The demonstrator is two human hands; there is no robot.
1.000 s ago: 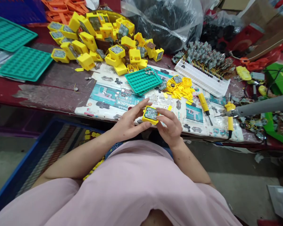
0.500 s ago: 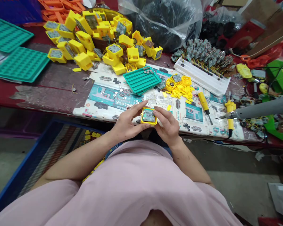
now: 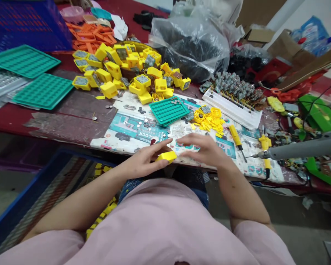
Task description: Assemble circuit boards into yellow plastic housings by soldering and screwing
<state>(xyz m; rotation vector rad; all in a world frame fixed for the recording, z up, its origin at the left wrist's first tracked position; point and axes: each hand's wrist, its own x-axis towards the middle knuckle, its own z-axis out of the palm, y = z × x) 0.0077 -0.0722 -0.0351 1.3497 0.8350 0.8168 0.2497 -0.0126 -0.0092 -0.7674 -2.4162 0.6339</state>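
Observation:
My left hand [image 3: 143, 160] grips a small yellow plastic case [image 3: 168, 157] between thumb and fingers at the table's front edge. Its plain outer side is turned up, so the circuit board inside is hidden. To the right, my right hand [image 3: 208, 150] is open with its fingers spread and nothing in them, a short gap from the case. Beyond both hands, a green ridged tray [image 3: 165, 112] carries some small round metal parts. Near it lies a pile of small yellow plastic pieces [image 3: 211, 123].
Many yellow cases [image 3: 109, 92] are heaped at the back. A yellow-handled screwdriver [image 3: 235, 137] and an electric screwdriver [image 3: 292, 145] are to the right. A white rack [image 3: 231, 110] holds wired boards. Green trays [image 3: 44, 90] lie left; a blue crate [image 3: 24, 198] stands below.
My right hand has let go of the yellow case and moved right, opening. The case has turned in my left hand, from board side up to plain side up. The view has tilted upward.

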